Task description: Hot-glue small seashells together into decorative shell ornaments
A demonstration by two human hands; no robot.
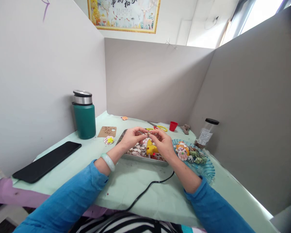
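Over a metal tray (145,159) of shells, my left hand (133,136) and my right hand (163,142) come together at the fingertips. Both pinch a small brown-and-white speckled piece (147,133), which looks like a shell; the fingers partly cover it. Just below lies a yellow glue gun (151,148) on the shells (137,149), with a black cord (150,185) running toward the table's front edge. My wrists and forearms hide parts of the tray's sides.
On the right, a blue glass plate (210,170) carries shells, beside a black-lidded jar (206,134). Behind the tray are yellow-handled scissors (162,128) and a red cup (173,126). To the left stand a green bottle (84,118), a black phone-like slab (48,161), and cardboard (106,131).
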